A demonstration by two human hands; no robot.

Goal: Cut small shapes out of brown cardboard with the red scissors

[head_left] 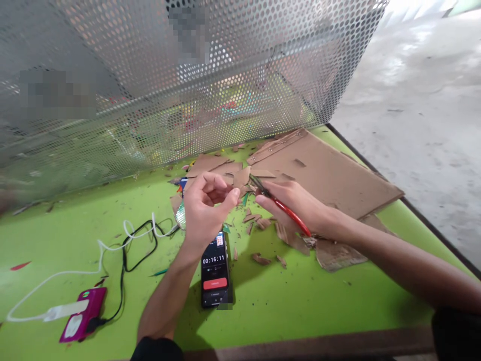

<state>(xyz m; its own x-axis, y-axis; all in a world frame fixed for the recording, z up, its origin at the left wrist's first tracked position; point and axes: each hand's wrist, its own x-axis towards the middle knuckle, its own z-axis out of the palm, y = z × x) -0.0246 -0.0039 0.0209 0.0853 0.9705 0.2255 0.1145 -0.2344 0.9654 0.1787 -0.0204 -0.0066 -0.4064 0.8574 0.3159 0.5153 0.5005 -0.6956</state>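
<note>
My left hand (206, 203) is raised over the green table (75, 235), fingers curled and pinched together; what they pinch is too small to make out. My right hand (296, 203) grips red-handled scissors (280, 203), whose blades point up-left toward my left fingertips. A cardboard piece (240, 176) lies just behind both hands. Several small cardboard scraps (261, 258) are scattered beneath them.
A phone (215, 271) showing a running timer lies flat below my left wrist. A large cardboard sheet (330, 175) covers the right back of the table. A pink device (83, 313) with white and black cables (128, 240) sits front left. A perforated metal screen (169, 85) stands behind.
</note>
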